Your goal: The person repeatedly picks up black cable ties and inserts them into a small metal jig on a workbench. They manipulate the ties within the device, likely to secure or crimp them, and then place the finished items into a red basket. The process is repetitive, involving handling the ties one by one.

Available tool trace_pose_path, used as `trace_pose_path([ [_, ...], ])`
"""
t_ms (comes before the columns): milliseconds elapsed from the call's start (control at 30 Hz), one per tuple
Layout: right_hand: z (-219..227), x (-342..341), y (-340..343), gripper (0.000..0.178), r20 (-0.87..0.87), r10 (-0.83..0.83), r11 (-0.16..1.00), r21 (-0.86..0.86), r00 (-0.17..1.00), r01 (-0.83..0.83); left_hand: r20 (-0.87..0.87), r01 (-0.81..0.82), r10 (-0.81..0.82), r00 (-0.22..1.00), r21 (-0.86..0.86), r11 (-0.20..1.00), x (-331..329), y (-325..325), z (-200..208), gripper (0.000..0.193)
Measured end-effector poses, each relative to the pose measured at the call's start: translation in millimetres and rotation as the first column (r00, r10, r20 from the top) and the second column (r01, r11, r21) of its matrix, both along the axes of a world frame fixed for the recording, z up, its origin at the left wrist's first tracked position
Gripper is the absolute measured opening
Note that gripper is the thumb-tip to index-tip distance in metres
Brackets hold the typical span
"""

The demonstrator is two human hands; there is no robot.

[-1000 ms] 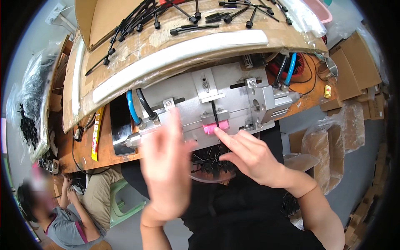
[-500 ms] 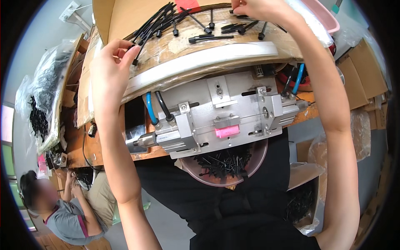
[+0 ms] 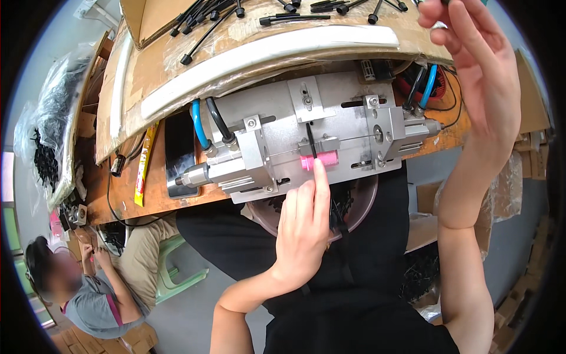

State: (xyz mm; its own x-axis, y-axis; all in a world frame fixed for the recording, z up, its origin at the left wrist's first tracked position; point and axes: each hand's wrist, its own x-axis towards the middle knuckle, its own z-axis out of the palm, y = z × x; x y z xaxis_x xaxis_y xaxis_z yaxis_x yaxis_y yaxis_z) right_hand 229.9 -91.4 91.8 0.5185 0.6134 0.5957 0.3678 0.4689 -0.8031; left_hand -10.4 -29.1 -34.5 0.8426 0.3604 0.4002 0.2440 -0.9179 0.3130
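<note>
My left hand (image 3: 303,230) is at the machine's front, index finger stretched along a slim black rod (image 3: 311,140) and the other fingers folded. The rod lies across the small metal block (image 3: 327,144) and the pink piece (image 3: 329,158) in the middle of the silver fixture (image 3: 277,130); my thumb is hidden. At the upper right my right hand (image 3: 486,71) is raised with curled fingers. A dark bit shows between its fingertips at the picture's edge, too cut off to name. Several black rods with knobbed heads (image 3: 236,13) lie on the cardboard behind the fixture.
A pink bowl (image 3: 370,203) of black rods sits below the fixture. Blue and black hoses (image 3: 199,124) rise from its ends. A phone (image 3: 181,150) and a yellow packet (image 3: 145,165) lie at left. A co-worker (image 3: 97,295) sits at the lower left.
My left hand has come down from the cardboard to the fixture's middle, where a black rod now lies. My right hand has moved right, away from the rods. The view has shifted slightly.
</note>
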Motion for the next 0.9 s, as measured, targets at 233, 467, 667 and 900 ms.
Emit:
trace_pose_path([
  [233, -10.7, -16.3, -40.7, 0.023, 0.091, -0.169, 0.980, -0.087, 0.981, 0.177, -0.065, 0.049, -0.047, 0.997, 0.026, 0.998, 11.4, -0.9, 1.6, 0.070],
  [467, -91.5, -99.4, -45.2, 0.041, 0.475, -0.107, 0.942, -0.231, 0.874, 0.241, -0.070, 0.028, -0.040, 0.997, -0.163, 0.986, -0.5, -0.1, 6.1, 0.077],
  [667, -140.4, -130.1, -36.9, 0.063, 0.501, -0.077, 0.918, -0.302, 0.862, 0.258, 0.019, 0.010, -0.004, 1.000, -0.304, 0.953, -24.2, 1.9, 29.7, 0.071],
  [900, -145.3, -129.0, -25.9, 0.064, 0.502, -0.038, 0.905, -0.350, 0.864, 0.243, 0.050, -0.028, 0.044, 0.998, -0.283, 0.959, -30.5, 12.7, 35.9, 0.069],
])
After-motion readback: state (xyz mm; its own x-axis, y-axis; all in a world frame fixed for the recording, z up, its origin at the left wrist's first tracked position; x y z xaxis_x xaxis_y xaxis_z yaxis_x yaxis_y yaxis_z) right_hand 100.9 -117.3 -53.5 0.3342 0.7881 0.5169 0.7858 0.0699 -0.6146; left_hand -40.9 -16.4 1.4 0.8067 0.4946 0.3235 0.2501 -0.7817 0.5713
